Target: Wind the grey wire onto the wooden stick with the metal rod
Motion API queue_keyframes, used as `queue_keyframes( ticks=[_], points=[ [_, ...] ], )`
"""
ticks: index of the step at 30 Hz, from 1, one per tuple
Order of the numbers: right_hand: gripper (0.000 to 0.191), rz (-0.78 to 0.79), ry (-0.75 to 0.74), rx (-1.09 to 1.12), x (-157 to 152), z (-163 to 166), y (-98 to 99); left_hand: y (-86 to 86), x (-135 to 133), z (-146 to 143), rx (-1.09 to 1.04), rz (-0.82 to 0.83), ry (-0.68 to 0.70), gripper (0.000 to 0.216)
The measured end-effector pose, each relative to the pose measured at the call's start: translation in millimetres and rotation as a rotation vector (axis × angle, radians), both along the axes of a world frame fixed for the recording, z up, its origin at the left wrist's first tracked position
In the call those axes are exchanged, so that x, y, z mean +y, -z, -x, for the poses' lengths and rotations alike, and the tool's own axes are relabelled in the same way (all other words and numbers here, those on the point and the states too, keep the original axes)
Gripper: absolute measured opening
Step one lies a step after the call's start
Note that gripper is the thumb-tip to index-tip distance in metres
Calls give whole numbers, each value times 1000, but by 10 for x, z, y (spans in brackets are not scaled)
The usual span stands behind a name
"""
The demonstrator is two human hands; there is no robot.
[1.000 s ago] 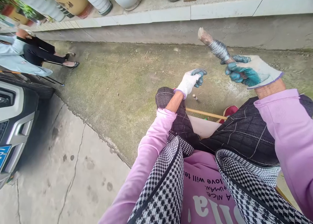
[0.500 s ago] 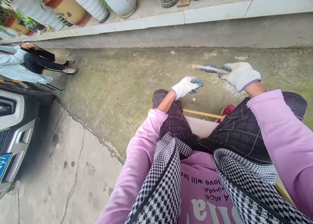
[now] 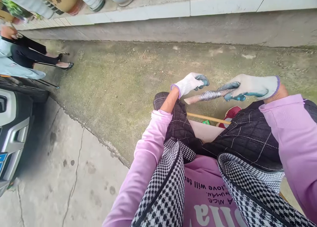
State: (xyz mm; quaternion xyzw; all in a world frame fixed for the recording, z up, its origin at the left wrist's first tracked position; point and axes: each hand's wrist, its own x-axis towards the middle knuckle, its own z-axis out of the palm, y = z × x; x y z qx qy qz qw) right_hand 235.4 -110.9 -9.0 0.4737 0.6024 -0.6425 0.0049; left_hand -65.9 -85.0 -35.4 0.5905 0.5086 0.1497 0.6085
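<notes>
My right hand (image 3: 252,86), in a white work glove with a blue-grey coated palm, grips one end of a wooden stick (image 3: 192,99). Silvery thread or fine wire (image 3: 210,95) is wound around the stick's middle. The bare end points left, in front of my left knee. Just above that end is my left hand (image 3: 192,84), gloved the same way, with its fingers curled closed. What those fingers hold, if anything, is too small to make out. The two hands are apart.
A yellow bar (image 3: 209,118) and a pale board (image 3: 205,131) show between my knees, with a red shoe (image 3: 232,114) beyond. Potted plants line a tiled ledge (image 3: 168,12) ahead. At left are a seated person (image 3: 29,53) and a parked car (image 3: 15,134).
My right hand has brought the stick closer to my body and further left, with its free end now tilted toward my left knee. My left hand has risen slightly.
</notes>
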Motion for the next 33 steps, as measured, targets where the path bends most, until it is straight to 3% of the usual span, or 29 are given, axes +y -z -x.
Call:
queue_keyframes(
  ticks=[5, 8, 11, 13, 16, 19, 23, 27, 30, 33],
  points=[
    [50, -71, 371, 136, -8, 47, -93, 95, 22, -38, -26, 25, -65, 16],
    [47, -171, 596, 184, -3, 127, -86, 34, -24, -48, -9, 41, -92, 10],
    [34, -269, 700, 120, 45, 171, -62, -82, -76, -66, -31, 64, -77, 13],
    [22, -385, 634, -75, 94, 176, -49, -131, -91, -82, -26, 76, -68, 17],
    [10, -571, 312, -499, 158, 177, -27, -127, -81, -101, -9, 76, -84, 16],
    [6, -555, 95, -663, 185, 188, 18, -73, -56, -98, 10, 58, -126, 8],
    [8, -470, -13, -668, 172, 171, 108, -33, -49, -70, 6, 44, -140, 15],
    [11, -289, -102, -544, 93, 91, 170, -5, -44, -42, 22, 46, -168, 16],
    [6, -178, -107, -371, -1, 21, 148, 42, -18, -16, 18, 42, -190, 14],
    [25, -79, -29, -110, -62, -24, 74, 74, 9, 15, -28, 33, -202, 8]
  ],
)
